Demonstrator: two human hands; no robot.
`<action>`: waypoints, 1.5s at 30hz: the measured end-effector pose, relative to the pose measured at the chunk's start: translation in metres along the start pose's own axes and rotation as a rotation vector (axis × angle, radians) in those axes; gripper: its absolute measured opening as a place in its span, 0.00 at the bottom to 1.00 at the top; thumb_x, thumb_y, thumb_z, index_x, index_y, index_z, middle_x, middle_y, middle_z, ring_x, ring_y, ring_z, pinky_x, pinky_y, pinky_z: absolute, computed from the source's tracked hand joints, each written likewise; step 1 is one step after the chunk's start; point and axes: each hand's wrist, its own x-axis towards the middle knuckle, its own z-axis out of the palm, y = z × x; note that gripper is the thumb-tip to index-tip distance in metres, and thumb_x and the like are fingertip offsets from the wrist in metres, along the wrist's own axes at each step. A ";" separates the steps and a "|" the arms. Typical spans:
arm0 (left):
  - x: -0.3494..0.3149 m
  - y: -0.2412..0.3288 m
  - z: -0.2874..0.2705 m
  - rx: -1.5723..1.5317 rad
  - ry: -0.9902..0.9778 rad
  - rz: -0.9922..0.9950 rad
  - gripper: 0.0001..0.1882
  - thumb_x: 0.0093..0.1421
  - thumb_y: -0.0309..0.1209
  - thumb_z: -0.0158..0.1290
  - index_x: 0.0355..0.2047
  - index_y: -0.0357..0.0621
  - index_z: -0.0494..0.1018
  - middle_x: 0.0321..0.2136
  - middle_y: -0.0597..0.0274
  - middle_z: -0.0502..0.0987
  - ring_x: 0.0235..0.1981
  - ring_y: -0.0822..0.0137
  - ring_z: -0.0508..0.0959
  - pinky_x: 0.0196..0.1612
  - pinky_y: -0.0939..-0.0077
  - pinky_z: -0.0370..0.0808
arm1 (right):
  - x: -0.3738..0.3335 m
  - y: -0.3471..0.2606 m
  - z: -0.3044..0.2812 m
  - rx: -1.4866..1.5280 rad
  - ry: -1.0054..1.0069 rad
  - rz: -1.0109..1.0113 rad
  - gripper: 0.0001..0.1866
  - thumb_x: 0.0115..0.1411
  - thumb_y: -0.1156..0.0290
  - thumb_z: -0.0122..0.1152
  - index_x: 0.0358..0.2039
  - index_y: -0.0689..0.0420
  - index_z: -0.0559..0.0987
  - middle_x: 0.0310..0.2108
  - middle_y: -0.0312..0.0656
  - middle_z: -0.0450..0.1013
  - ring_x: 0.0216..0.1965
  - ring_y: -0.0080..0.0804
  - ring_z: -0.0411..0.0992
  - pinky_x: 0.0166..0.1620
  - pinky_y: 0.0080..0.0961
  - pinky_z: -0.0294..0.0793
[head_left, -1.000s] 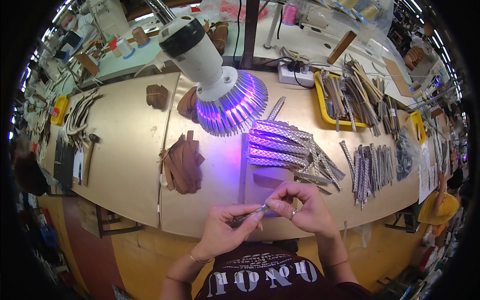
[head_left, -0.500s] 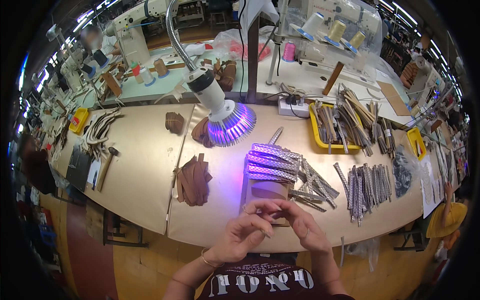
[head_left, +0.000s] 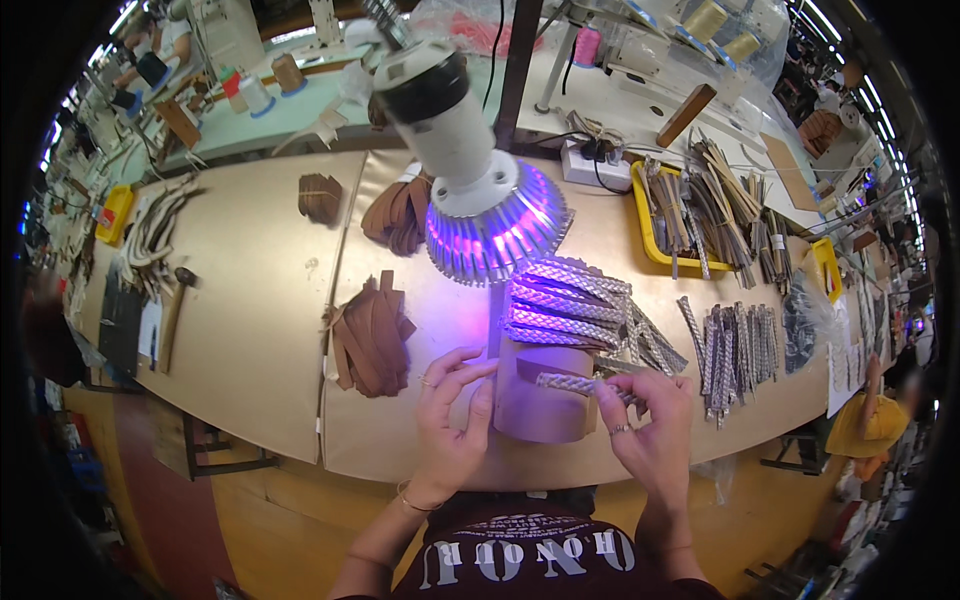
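A short silvery braided strap is pinched between the thumb and fingers of my right hand. It lies across the near part of a tan curved block, pointing left. My left hand is beside the block's left side, fingers apart and holding nothing. Several braided straps lie side by side over the block's far part, tinted purple by the lamp above. More loose braided straps rest just right of the block, partly behind my right hand.
A row of braided straps lies to the right. Behind it, a yellow tray holds bundled strips. Brown leather strips are piled left of the block. A hammer lies far left. The lamp hangs low over the work.
My hands have come apart and moved forward to either side of the block. A braided strap now shows in my right hand. The view has shifted, and the lamp looks larger and nearer.
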 end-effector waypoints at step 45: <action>-0.037 -0.044 0.023 0.195 -0.144 0.083 0.25 0.50 0.30 0.64 0.51 0.51 0.78 0.49 0.63 0.73 0.39 0.68 0.78 0.42 0.66 0.66 | 0.008 -0.023 0.067 -0.144 -0.114 0.133 0.11 0.60 0.73 0.63 0.23 0.65 0.77 0.17 0.31 0.69 0.22 0.14 0.61 0.26 0.17 0.59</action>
